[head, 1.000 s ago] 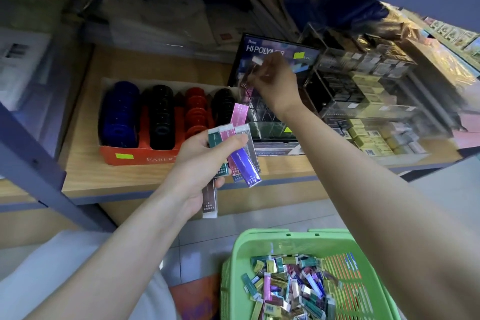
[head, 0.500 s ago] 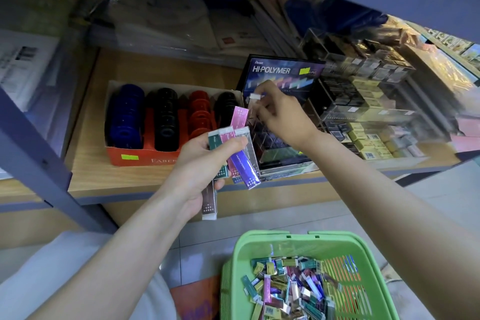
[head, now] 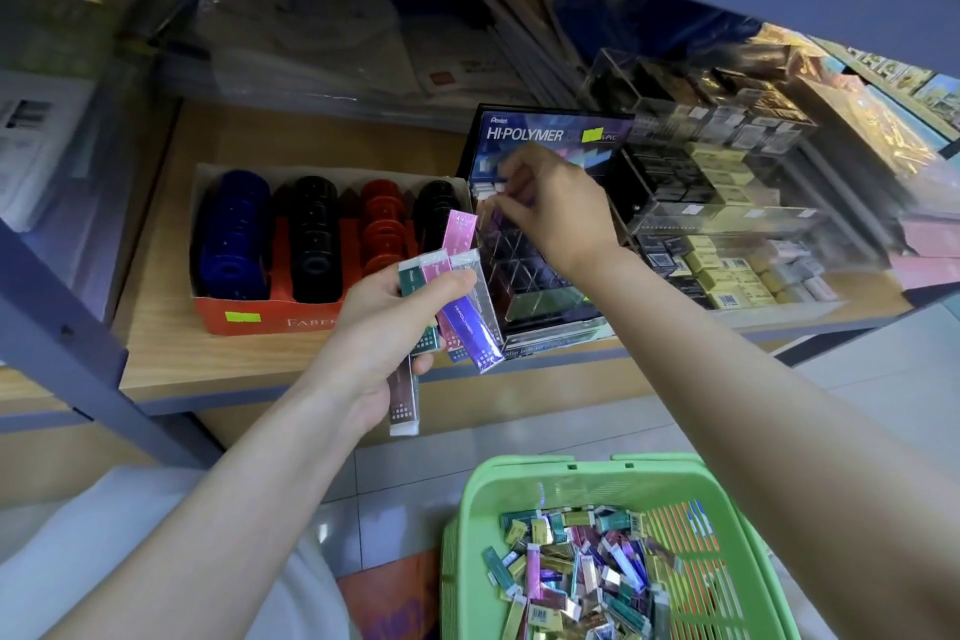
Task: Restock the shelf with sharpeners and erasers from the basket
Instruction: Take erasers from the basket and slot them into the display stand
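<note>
Nearest to me, below both wrists, the green basket (head: 467,530) is sitting on the floor tiles. It is holding a loose heap of wrapped erasers (head: 576,572) in green, gold, pink, purple and silver sleeves.

Above it, my left hand (head: 384,327) is gripping a fan of erasers (head: 465,307). My fingers are curling round behind them and my thumb is pressing across the fronts. Green, pink, silver and purple sleeves are spreading up and to the right of the thumb, one pink sleeve is standing taller behind them, and a dark one is hanging down past my palm.

Further in, my right hand (head: 561,218) is reaching over the shelf board (head: 171,364). Its fingers are curling tight, with thumb and forefinger pinching what looks like a slim eraser (head: 496,216); most of it is hiding behind my fingertips. The pinch is hovering at the top of the black Hi-Polymer display (head: 550,135), whose clear grid of slots is lying just under my knuckles.

Left of those fingers, touching the display, an orange tray (head: 234,322) is carrying rows of round sharpeners (head: 234,229) in blue, black, red and black. Right of my wrist, a clear case (head: 717,213) is holding stacks of small boxed erasers in black, yellow and white.
</note>
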`<state>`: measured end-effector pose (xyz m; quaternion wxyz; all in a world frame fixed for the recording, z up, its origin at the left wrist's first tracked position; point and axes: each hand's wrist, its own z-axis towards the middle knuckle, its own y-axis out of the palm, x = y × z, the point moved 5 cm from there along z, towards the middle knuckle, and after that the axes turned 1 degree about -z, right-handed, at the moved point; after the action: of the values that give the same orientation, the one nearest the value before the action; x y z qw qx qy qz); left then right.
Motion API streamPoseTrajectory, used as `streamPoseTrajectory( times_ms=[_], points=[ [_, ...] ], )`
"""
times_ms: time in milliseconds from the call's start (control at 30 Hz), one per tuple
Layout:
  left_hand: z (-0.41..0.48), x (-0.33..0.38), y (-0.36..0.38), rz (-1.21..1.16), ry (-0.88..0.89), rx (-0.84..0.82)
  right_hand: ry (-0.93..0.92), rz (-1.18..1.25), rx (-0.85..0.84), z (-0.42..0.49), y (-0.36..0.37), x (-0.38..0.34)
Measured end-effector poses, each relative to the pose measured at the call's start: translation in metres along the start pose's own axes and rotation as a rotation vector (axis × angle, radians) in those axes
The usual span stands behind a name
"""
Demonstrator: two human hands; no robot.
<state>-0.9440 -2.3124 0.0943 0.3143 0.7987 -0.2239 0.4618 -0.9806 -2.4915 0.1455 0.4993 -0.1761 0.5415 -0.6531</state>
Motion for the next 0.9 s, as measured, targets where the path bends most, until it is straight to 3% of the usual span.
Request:
streamPoseTrajectory(
  times_ms=[100,200,300,667,800,900],
  points=[
    [0.0,-0.002,0.0,0.008,-0.005,0.003,0.007,-0.107,0.007,-0.016,-0.014,0.01],
    [-0.001,-0.005,0.002,0.028,-0.003,-0.008,0.05,-0.241,-0.212,-0.04,-0.02,0.034],
    [-0.002,-0.007,0.005,0.043,0.002,-0.02,0.098,-0.227,-0.371,-0.06,-0.025,0.049],
    [-0.007,-0.011,0.011,0.08,0.001,-0.028,0.144,-0.311,-0.258,-0.094,-0.034,0.028],
    [-0.008,-0.01,0.015,0.149,0.009,-0.08,0.134,0.103,-0.11,-0.097,-0.041,0.0],
    [-0.011,-0.011,0.023,0.235,0.009,-0.162,0.213,0.397,-0.234,-0.094,-0.036,-0.019]
  ],
)
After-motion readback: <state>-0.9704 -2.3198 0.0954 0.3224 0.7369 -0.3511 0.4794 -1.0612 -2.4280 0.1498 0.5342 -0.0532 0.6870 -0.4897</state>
